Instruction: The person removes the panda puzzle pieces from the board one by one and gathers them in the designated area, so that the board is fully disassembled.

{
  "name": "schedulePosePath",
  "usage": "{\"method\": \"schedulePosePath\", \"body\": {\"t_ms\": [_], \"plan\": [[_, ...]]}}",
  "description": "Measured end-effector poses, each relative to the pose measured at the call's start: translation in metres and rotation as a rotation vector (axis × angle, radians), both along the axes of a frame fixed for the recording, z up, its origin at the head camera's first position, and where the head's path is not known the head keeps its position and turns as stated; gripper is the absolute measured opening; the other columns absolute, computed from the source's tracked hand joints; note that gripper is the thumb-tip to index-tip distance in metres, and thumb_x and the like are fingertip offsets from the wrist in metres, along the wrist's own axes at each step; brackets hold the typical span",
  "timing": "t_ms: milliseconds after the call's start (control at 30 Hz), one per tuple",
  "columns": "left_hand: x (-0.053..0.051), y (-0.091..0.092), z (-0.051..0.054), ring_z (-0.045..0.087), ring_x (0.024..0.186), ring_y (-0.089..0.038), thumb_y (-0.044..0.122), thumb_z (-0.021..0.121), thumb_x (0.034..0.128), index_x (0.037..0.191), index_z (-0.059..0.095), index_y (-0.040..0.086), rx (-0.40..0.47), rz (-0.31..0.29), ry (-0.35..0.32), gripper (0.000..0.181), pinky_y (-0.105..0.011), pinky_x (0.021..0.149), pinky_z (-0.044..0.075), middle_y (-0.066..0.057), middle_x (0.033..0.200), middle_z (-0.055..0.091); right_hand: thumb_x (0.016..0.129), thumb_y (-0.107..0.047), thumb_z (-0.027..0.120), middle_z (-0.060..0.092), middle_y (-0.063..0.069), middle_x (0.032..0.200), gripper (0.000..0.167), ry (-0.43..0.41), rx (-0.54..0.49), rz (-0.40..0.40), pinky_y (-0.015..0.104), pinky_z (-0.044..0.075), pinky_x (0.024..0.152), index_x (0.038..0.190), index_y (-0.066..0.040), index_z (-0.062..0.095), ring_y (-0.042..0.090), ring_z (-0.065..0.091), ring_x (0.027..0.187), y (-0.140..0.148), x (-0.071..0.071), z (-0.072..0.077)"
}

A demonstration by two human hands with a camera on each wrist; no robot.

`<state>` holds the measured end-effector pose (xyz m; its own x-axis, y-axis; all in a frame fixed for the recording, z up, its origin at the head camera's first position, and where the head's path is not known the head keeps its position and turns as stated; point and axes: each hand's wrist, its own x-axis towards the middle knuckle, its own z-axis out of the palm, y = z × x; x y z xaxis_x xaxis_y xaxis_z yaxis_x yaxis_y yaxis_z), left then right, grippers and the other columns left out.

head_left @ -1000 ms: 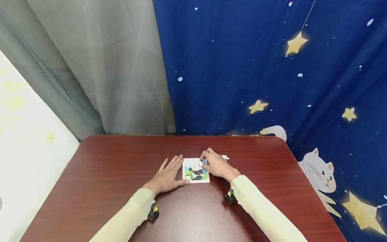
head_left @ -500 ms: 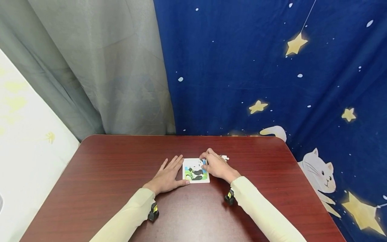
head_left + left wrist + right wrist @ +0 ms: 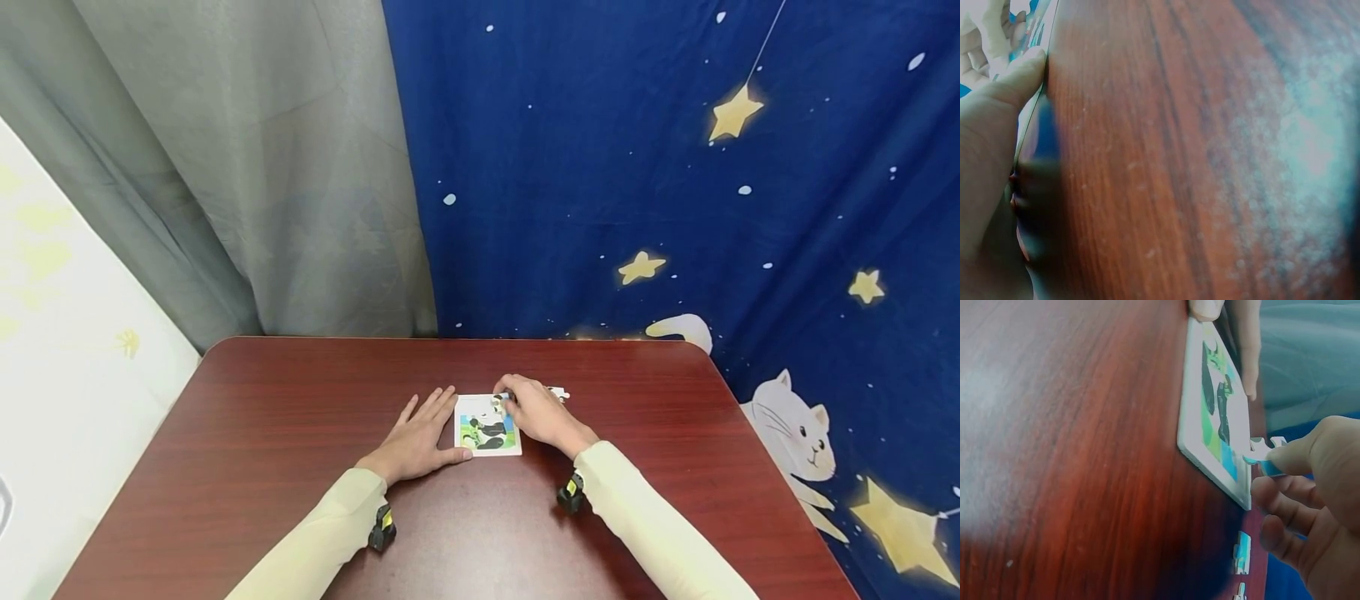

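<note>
At the upper left of the head view, a gray curtain hangs behind the table. Below the middle, the left hand lies flat, fingers straight and a bit spread. Its thumb touches the lower left corner of the board, perhaps so it won't slide. The board lies flat below the middle, with a panda picture and a white upper left part. At its upper right, the right hand pinches a piece by one side, maybe so the other side is free. I cannot tell if the piece touches the board. Farther right, loose bits lie near, likely for easy reach.
</note>
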<state>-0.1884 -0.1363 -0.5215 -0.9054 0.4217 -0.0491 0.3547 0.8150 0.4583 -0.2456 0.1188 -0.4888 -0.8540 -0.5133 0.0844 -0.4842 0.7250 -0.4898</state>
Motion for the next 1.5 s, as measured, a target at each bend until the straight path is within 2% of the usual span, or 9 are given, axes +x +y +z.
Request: {"method": "schedulePosePath", "body": {"t_ms": [100, 300, 533, 733, 900, 1067, 1367, 1500], "plan": [[0.000, 0.000, 0.001, 0.018, 0.169, -0.032, 0.065, 0.068, 0.0957, 0.169, 0.028, 0.006, -0.018, 0.003, 0.000, 0.102, -0.062, 0.136, 0.009, -0.010, 0.180, 0.023, 0.103, -0.008, 0.066, 0.075, 0.003, 0.113, 0.018, 0.024, -0.038, -0.020, 0.036, 0.056, 0.084, 0.119, -0.014, 0.072, 0.015, 0.064, 0.090, 0.001, -0.001, 0.003], [0.000, -0.001, -0.001, 0.019, 0.168, -0.033, 0.064, 0.069, 0.0951, 0.169, 0.029, 0.005, 0.009, 0.001, 0.002, 0.103, -0.063, 0.135, 0.009, -0.011, 0.179, 0.024, 0.102, -0.010, 0.069, 0.076, 0.000, 0.110, 0.014, 0.036, -0.059, -0.094, 0.038, 0.057, 0.083, 0.114, -0.017, 0.072, 0.014, 0.067, 0.090, 0.012, -0.003, 0.004], [-0.004, -0.003, -0.013, 0.013, 0.170, -0.027, 0.073, 0.065, 0.0933, 0.171, 0.023, 0.010, 0.050, -0.005, 0.002, 0.109, -0.060, 0.136, 0.002, -0.006, 0.181, 0.018, 0.101, -0.012, 0.069, 0.074, -0.002, 0.097, 0.012, 0.007, -0.083, -0.155, 0.034, 0.054, 0.078, 0.112, -0.017, 0.071, 0.010, 0.060, 0.078, 0.034, -0.007, 0.001], [-0.004, -0.002, -0.016, 0.016, 0.169, -0.029, 0.071, 0.066, 0.0931, 0.170, 0.026, 0.009, 0.060, -0.006, 0.023, 0.107, -0.061, 0.136, 0.005, -0.007, 0.180, 0.021, 0.102, -0.014, 0.068, 0.074, -0.001, 0.097, 0.011, -0.025, -0.072, -0.194, 0.032, 0.050, 0.075, 0.112, -0.016, 0.071, 0.011, 0.057, 0.076, 0.056, -0.005, 0.001], [-0.001, -0.001, -0.008, 0.020, 0.168, -0.035, 0.067, 0.069, 0.0933, 0.169, 0.029, 0.004, 0.054, -0.015, 0.025, 0.106, -0.065, 0.134, 0.008, -0.013, 0.179, 0.024, 0.102, -0.013, 0.068, 0.071, 0.000, 0.089, 0.010, -0.032, -0.069, -0.238, 0.031, 0.049, 0.072, 0.112, -0.015, 0.070, 0.012, 0.056, 0.073, 0.077, -0.006, 0.004], [0.001, 0.000, 0.000, 0.019, 0.168, -0.034, 0.062, 0.071, 0.0948, 0.168, 0.029, 0.004, 0.025, -0.009, 0.015, 0.103, -0.064, 0.135, 0.008, -0.012, 0.179, 0.024, 0.102, -0.012, 0.067, 0.068, 0.001, 0.084, 0.009, -0.022, -0.076, -0.268, 0.030, 0.046, 0.070, 0.112, -0.013, 0.070, 0.013, 0.055, 0.069, 0.098, -0.008, 0.008], [-0.003, -0.003, -0.012, 0.018, 0.168, -0.033, 0.072, 0.067, 0.0924, 0.169, 0.028, 0.005, 0.082, -0.013, 0.039, 0.109, -0.064, 0.135, 0.005, -0.011, 0.180, 0.023, 0.101, -0.009, 0.067, 0.069, 0.003, 0.085, 0.009, -0.016, -0.077, -0.309, 0.027, 0.043, 0.065, 0.110, -0.011, 0.069, 0.011, 0.053, 0.066, 0.126, -0.010, 0.006], [-0.001, -0.002, -0.008, 0.019, 0.168, -0.035, 0.070, 0.067, 0.0932, 0.168, 0.029, 0.003, 0.074, -0.017, 0.037, 0.107, -0.065, 0.134, 0.007, -0.013, 0.179, 0.025, 0.101, -0.009, 0.068, 0.069, 0.003, 0.086, 0.008, -0.022, -0.071, -0.316, 0.026, 0.043, 0.066, 0.109, -0.010, 0.070, 0.010, 0.053, 0.067, 0.132, -0.011, 0.001]]}}
